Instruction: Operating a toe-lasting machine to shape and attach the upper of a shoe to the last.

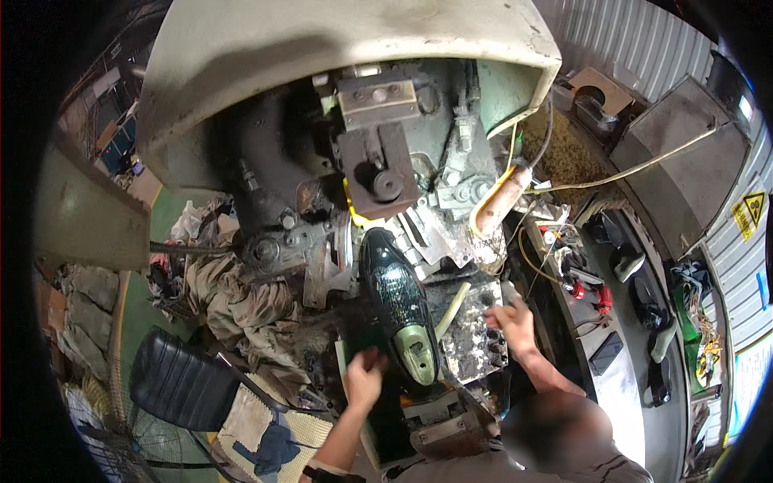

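Note:
A glossy black shoe upper (394, 282) sits on a green shoe last (417, 354) in the middle. Its far end points into the machine's metal jaws, and a hole shows in the green near end. My left hand (364, 380) is just left of the last's near end, apart from it, with fingers loosely curled and nothing visible in them. To the right, my right hand (514, 324) hovers at the edge of a white-stained metal plate (475, 346), fingers apart and holding nothing. A pale curved strip (453, 310) stands between the shoe and that plate.
The large machine (378, 169) fills the far side under a beige hood (354, 32). A work lamp (501, 201) hangs at its right. Black shoes (644, 298) line a rack at right, beside a bench with a phone (606, 352). A black chair (183, 378) stands at left.

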Demonstrator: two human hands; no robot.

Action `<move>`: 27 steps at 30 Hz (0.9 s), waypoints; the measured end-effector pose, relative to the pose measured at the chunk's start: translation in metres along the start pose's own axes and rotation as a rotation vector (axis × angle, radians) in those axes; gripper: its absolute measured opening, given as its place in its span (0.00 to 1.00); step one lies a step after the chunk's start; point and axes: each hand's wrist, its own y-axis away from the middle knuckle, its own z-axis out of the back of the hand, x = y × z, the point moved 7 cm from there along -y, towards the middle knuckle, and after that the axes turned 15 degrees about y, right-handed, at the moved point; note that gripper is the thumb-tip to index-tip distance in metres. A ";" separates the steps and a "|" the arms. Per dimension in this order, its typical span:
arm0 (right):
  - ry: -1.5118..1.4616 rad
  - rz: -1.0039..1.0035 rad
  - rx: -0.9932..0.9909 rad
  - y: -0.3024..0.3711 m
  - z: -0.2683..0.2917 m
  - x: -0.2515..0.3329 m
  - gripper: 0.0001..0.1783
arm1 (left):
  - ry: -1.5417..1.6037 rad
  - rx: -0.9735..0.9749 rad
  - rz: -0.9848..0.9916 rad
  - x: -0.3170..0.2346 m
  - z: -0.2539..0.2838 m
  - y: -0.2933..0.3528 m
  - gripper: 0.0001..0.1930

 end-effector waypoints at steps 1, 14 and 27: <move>-0.040 0.066 0.097 0.005 -0.021 0.026 0.36 | 0.088 0.006 -0.035 -0.023 -0.004 -0.012 0.15; -0.738 -0.183 0.094 0.017 -0.151 0.083 0.28 | 1.276 -0.021 0.320 -0.057 -0.081 -0.043 0.20; -0.809 -0.235 0.021 0.032 -0.146 0.098 0.23 | 1.123 -0.200 0.317 -0.088 -0.062 -0.016 0.17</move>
